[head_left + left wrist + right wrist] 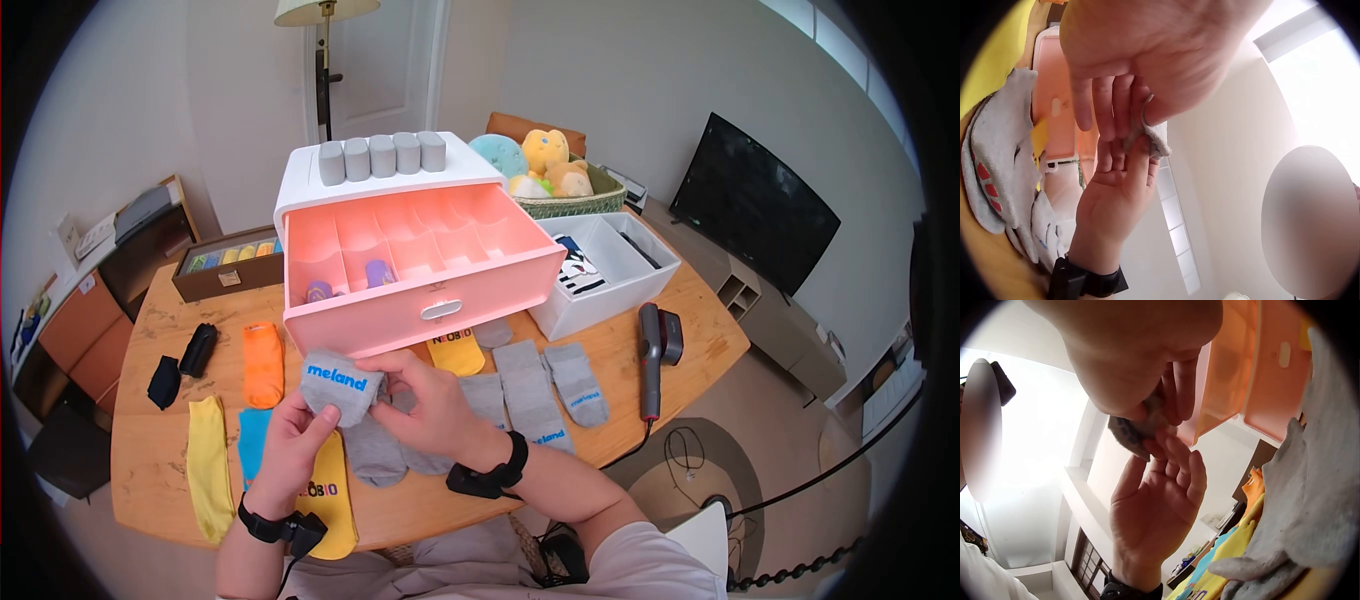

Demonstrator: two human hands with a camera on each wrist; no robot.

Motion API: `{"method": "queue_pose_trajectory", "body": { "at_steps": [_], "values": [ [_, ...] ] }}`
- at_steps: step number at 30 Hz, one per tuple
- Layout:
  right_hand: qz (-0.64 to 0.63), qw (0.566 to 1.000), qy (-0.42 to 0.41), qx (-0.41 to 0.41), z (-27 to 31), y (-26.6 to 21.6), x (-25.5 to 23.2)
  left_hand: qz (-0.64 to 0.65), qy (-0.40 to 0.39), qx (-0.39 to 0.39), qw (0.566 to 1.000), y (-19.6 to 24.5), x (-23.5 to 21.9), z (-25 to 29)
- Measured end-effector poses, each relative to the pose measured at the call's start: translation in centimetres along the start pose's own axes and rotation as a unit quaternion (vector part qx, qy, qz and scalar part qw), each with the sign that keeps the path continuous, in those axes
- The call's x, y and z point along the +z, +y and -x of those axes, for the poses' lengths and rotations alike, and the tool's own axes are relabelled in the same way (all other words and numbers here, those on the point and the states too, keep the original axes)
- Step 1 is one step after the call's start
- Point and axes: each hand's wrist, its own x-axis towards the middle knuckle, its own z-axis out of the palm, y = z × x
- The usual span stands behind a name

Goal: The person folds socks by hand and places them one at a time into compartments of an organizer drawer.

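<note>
A folded grey sock (338, 386) with blue "meland" lettering is held above the table between both hands. The left hand (293, 440) pinches its left and lower part, thumb on the front. At its right edge the right hand (432, 408) pinches the fabric with thumb and fingers. In the left wrist view the sock (1159, 139) is partly hidden by the fingers; the right wrist view shows the sock (1129, 434) between the two hands. Below and to the right lie more grey socks (535, 390).
A pink drawer (430, 312) with two purple rolled items stands open behind the hands. Around it are a white bin (600, 305), a brown box (228, 280), a grey handheld appliance (651, 365), yellow (208, 470), orange (263, 365) and black socks (164, 382).
</note>
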Motion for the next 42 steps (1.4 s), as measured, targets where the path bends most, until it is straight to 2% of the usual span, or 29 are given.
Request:
{"method": "queue_pose_trajectory", "body": {
  "at_steps": [2,5,9,11,14,18,20,22,24,25,27,28,30,31,33,34,36,37,38,40,41,42],
  "values": [
    [-0.056,0.994,-0.002,0.091,0.3,-0.1,0.4,-0.001,0.013,-0.004,1.000,0.1,0.1,0.0],
    [-0.084,0.995,0.006,0.058,0.1,-0.1,0.8,-0.014,0.015,-0.018,1.000,0.1,-0.3,0.0],
    [-0.137,0.987,-0.017,0.088,0.1,0.2,0.8,-0.008,0.039,-0.004,0.999,-0.3,-0.1,-0.1],
    [-0.170,0.976,-0.067,0.121,0.1,0.0,0.3,-0.003,0.044,0.059,0.997,0.1,0.7,-0.3],
    [-0.197,0.967,-0.094,0.134,0.1,0.0,0.1,0.002,0.047,0.082,0.995,1.4,2.0,0.0],
    [-0.217,0.961,-0.108,0.134,0.6,0.9,-0.1,-0.046,0.038,0.085,0.995,0.3,0.7,0.0],
    [-0.296,0.940,-0.112,0.129,0.6,1.8,0.2,-0.040,0.042,0.105,0.993,0.0,0.7,-0.1],
    [-0.281,0.941,-0.135,0.129,0.3,1.1,0.1,-0.061,0.060,0.098,0.992,0.0,0.4,-0.2],
    [-0.156,0.974,-0.121,0.108,-0.1,0.2,0.1,-0.072,0.034,0.098,0.992,0.0,0.4,-0.3],
    [-0.168,0.971,-0.134,0.107,-0.1,0.2,0.1,-0.076,0.052,0.097,0.991,0.0,0.4,-0.3],
    [-0.233,0.949,-0.111,0.182,0.2,0.1,0.0,-0.018,0.021,0.062,0.998,0.1,0.3,-0.3],
    [-0.246,0.944,-0.128,0.180,0.3,0.1,-0.1,-0.024,0.042,0.063,0.997,0.2,0.4,-0.3],
    [-0.239,0.953,-0.104,0.157,0.4,0.1,-0.2,0.009,0.019,0.041,0.999,0.5,0.3,-0.2],
    [-0.258,0.945,-0.127,0.156,0.3,-0.2,-0.1,0.002,0.048,0.043,0.998,0.4,0.2,-0.2],
    [-0.249,0.950,-0.092,0.162,0.1,-0.8,-0.1,0.045,-0.006,0.045,0.998,0.1,-0.1,-0.5],
    [-0.263,0.945,-0.106,0.161,0.0,-0.8,-0.1,0.038,0.012,0.046,0.998,0.1,-0.4,-0.5],
    [-0.254,0.946,-0.102,0.174,0.2,-0.6,-0.4,0.010,-0.025,0.058,0.998,0.0,-0.6,-0.7],
    [-0.265,0.944,-0.101,0.169,0.2,-0.5,-0.3,-0.030,-0.014,0.104,0.994,-0.1,-0.5,-0.9],
    [-0.269,0.942,-0.105,0.168,0.2,-0.2,-0.4,-0.034,-0.007,0.104,0.994,0.0,-0.7,-0.6],
    [-0.225,0.961,-0.133,0.092,0.1,0.3,-0.6,-0.142,-0.011,0.100,0.985,0.5,-0.6,-0.5],
    [-0.224,0.961,-0.132,0.092,0.2,0.4,-0.6,-0.142,-0.010,0.085,0.986,0.7,-0.4,-0.4],
    [-0.219,0.959,-0.120,0.132,0.3,0.3,-0.6,-0.139,-0.013,0.086,0.986,0.6,-0.4,-0.3]
  ]
}}
